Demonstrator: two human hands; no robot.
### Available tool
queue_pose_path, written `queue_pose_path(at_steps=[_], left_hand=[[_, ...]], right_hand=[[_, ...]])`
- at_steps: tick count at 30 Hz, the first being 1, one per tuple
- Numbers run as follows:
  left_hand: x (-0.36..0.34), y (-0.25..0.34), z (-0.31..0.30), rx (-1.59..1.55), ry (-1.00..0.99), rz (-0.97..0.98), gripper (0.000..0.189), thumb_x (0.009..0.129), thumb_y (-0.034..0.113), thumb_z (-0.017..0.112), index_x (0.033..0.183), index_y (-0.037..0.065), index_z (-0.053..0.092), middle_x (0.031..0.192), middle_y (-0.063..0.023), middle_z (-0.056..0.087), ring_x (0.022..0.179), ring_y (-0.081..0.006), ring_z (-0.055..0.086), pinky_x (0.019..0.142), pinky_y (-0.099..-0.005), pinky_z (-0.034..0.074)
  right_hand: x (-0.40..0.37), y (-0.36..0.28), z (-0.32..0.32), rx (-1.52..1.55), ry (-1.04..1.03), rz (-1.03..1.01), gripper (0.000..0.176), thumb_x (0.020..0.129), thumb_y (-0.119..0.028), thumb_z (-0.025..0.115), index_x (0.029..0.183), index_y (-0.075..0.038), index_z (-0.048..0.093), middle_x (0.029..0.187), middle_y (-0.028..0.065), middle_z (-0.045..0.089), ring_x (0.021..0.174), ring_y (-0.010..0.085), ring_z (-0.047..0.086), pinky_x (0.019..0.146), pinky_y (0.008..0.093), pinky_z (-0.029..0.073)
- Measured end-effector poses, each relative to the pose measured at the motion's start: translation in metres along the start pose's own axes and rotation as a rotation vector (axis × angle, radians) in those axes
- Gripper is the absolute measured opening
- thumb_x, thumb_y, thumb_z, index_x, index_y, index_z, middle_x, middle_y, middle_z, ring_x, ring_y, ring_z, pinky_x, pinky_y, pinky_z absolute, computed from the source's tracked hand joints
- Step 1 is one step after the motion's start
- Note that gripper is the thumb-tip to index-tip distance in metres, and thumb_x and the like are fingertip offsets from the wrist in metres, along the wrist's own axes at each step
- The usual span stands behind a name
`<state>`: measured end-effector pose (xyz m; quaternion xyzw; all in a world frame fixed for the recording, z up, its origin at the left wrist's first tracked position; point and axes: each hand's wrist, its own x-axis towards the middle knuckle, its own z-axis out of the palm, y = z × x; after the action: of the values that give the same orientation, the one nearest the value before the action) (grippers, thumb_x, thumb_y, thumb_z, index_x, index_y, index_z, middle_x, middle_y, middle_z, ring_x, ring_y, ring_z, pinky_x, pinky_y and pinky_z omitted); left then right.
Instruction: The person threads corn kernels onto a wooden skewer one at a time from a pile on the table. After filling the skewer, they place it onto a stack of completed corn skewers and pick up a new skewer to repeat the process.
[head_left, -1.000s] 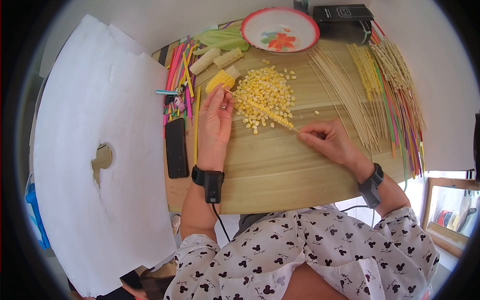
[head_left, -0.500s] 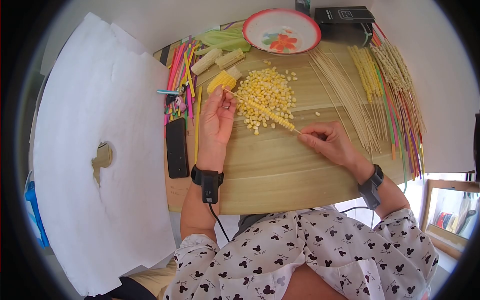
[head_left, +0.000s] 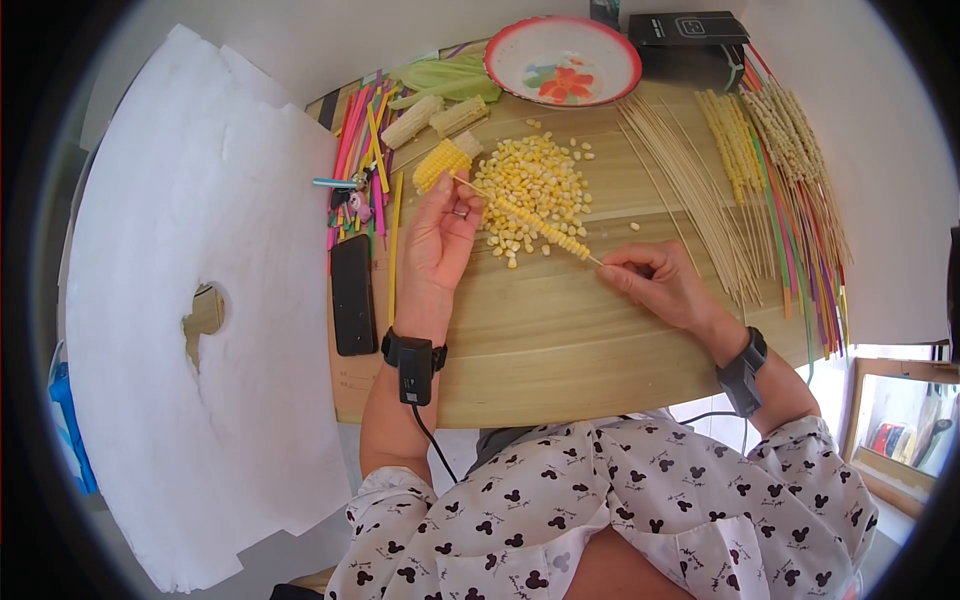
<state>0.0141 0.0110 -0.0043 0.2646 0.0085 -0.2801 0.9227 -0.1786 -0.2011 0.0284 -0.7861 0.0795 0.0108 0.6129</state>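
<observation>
Your left hand [head_left: 440, 245] is sitting a little further right than a second ago, closer to the pile of kernels [head_left: 540, 175]. Your right hand [head_left: 655, 282] is pinching the near end of the skewer [head_left: 530, 225]. The skewer is slanting up and left, its point reaching your left fingertips [head_left: 468, 205]. Those fingers are bunching together; whether they are gripping a kernel cannot be told. Everything is resting on the wooden table [head_left: 560, 340], with a bowl [head_left: 610, 60] and spare sticks [head_left: 690, 190] beyond.

Being counted here: two hands (left hand [head_left: 437, 250], right hand [head_left: 655, 283]), one skewer [head_left: 530, 222], three cob pieces [head_left: 441, 162], one bowl [head_left: 563, 60] far off, one phone [head_left: 352, 295] left.
</observation>
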Motion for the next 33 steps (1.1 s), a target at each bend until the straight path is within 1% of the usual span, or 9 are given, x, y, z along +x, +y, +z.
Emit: queue_pose_path(at_steps=[9, 12, 15, 17, 23, 27, 30, 32, 33], left_hand=[[-0.001, -0.008, 0.001, 0.063, -0.003, -0.089, 0.023, 0.088, 0.009, 0.061, 0.107, -0.002, 0.054, 0.100, -0.0091, 0.059, 0.081, -0.0130, 0.055, 0.075, -0.0272, 0.048], [-0.005, -0.010, 0.007, 0.088, -0.002, -0.068, 0.021, 0.087, 0.009, 0.062, 0.105, -0.001, 0.055, 0.097, -0.0076, 0.059, 0.080, -0.0125, 0.054, 0.075, -0.0268, 0.048], [-0.008, -0.017, 0.007, 0.165, -0.077, -0.132, 0.017, 0.087, 0.007, 0.061, 0.103, 0.001, 0.057, 0.092, -0.0055, 0.059, 0.080, -0.0124, 0.053, 0.073, -0.0262, 0.047], [-0.008, -0.022, 0.005, 0.164, -0.129, -0.107, 0.018, 0.086, 0.004, 0.062, 0.104, 0.001, 0.061, 0.085, -0.0042, 0.058, 0.079, -0.0137, 0.054, 0.071, -0.0278, 0.047], [-0.008, -0.022, 0.002, 0.222, -0.151, -0.086, 0.013, 0.088, 0.005, 0.059, 0.101, 0.002, 0.060, 0.087, -0.0032, 0.059, 0.079, -0.0130, 0.054, 0.071, -0.0263, 0.047], [-0.010, -0.022, 0.007, 0.263, -0.125, -0.067, 0.014, 0.088, 0.006, 0.060, 0.101, 0.002, 0.061, 0.087, -0.0036, 0.060, 0.078, -0.0131, 0.055, 0.072, -0.0262, 0.047], [-0.014, -0.023, 0.019, 0.354, -0.053, -0.007, 0.017, 0.087, 0.006, 0.061, 0.103, 0.001, 0.062, 0.088, -0.0040, 0.061, 0.077, -0.0126, 0.056, 0.072, -0.0262, 0.048], [-0.017, -0.024, 0.026, 0.598, -0.044, 0.081, 0.015, 0.086, 0.006, 0.063, 0.100, 0.000, 0.064, 0.086, -0.0041, 0.062, 0.074, -0.0094, 0.055, 0.070, -0.0232, 0.047], [-0.019, -0.025, 0.026, 0.598, -0.044, 0.075, 0.015, 0.086, 0.006, 0.063, 0.100, 0.000, 0.064, 0.086, -0.0041, 0.062, 0.074, -0.0094, 0.055, 0.070, -0.0232, 0.047]], right_hand=[[-0.001, -0.001, -0.001, -0.005, 0.032, 0.018, 0.017, 0.088, -0.016, 0.064, 0.092, 0.000, 0.066, 0.060, -0.0069, 0.046, 0.056, 0.0011, 0.036, 0.047, 0.0207, 0.031], [0.000, -0.001, -0.001, -0.009, 0.045, 0.004, 0.017, 0.088, -0.016, 0.064, 0.092, 0.000, 0.066, 0.060, -0.0068, 0.046, 0.056, 0.0009, 0.036, 0.047, 0.0205, 0.031], [0.000, 0.000, -0.001, 0.003, 0.054, -0.001, 0.017, 0.088, -0.016, 0.064, 0.091, 0.000, 0.066, 0.060, -0.0069, 0.046, 0.056, 0.0009, 0.036, 0.047, 0.0204, 0.031], [-0.001, 0.002, -0.002, 0.018, 0.062, 0.004, 0.017, 0.088, -0.016, 0.064, 0.091, 0.000, 0.066, 0.060, -0.0070, 0.046, 0.056, 0.0009, 0.036, 0.047, 0.0205, 0.030], [0.000, 0.002, 0.000, -0.003, 0.069, -0.022, 0.017, 0.088, -0.016, 0.064, 0.090, 0.000, 0.065, 0.061, -0.0073, 0.046, 0.056, 0.0009, 0.035, 0.047, 0.0211, 0.030], [-0.001, -0.004, -0.002, 0.044, 0.039, 0.039, 0.016, 0.089, -0.016, 0.062, 0.087, 0.000, 0.064, 0.063, -0.0085, 0.046, 0.057, -0.0001, 0.036, 0.048, 0.0195, 0.030], [0.002, 0.002, -0.004, 0.136, 0.047, 0.024, 0.016, 0.090, -0.016, 0.061, 0.086, -0.001, 0.062, 0.063, -0.0091, 0.047, 0.057, -0.0008, 0.036, 0.048, 0.0184, 0.029], [0.004, 0.005, -0.007, 0.185, 0.065, 0.001, 0.016, 0.090, -0.016, 0.060, 0.085, -0.001, 0.061, 0.064, -0.0092, 0.047, 0.057, -0.0011, 0.036, 0.048, 0.0180, 0.029], [0.005, 0.004, -0.010, 0.178, 0.081, -0.003, 0.016, 0.090, -0.016, 0.060, 0.085, -0.001, 0.061, 0.064, -0.0091, 0.048, 0.058, -0.0012, 0.036, 0.048, 0.0180, 0.029]])
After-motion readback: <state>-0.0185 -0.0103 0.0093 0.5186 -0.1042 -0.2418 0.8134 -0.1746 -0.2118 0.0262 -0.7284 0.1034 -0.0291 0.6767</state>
